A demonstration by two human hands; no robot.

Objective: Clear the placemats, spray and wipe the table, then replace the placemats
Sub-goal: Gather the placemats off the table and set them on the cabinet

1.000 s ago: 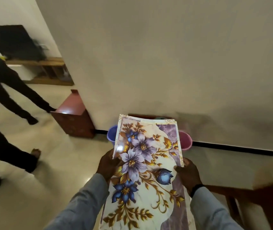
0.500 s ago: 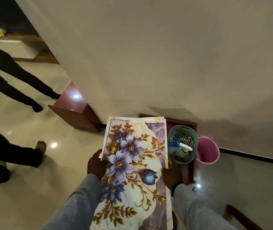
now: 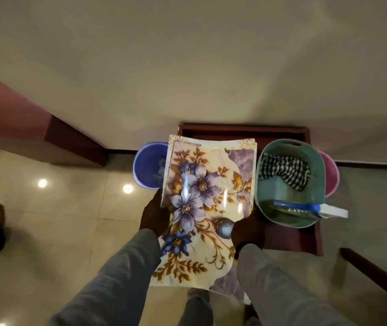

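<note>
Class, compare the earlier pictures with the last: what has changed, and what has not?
The view has swung from the room down to the low stand; the green basket and both buckets now show. Unchanged: left hand and right hand still hold the placemats by their sides.

No legible text, label or number anywhere.

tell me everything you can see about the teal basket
The teal basket is a rounded plastic tub with a cut-out handle slot in its far rim and small perforations in the wall. It stands upright on a dark red wooden stand, right of the placemats. Inside lie a black-and-white checked cloth and a spray bottle, whose white nozzle pokes over the rim.
</note>
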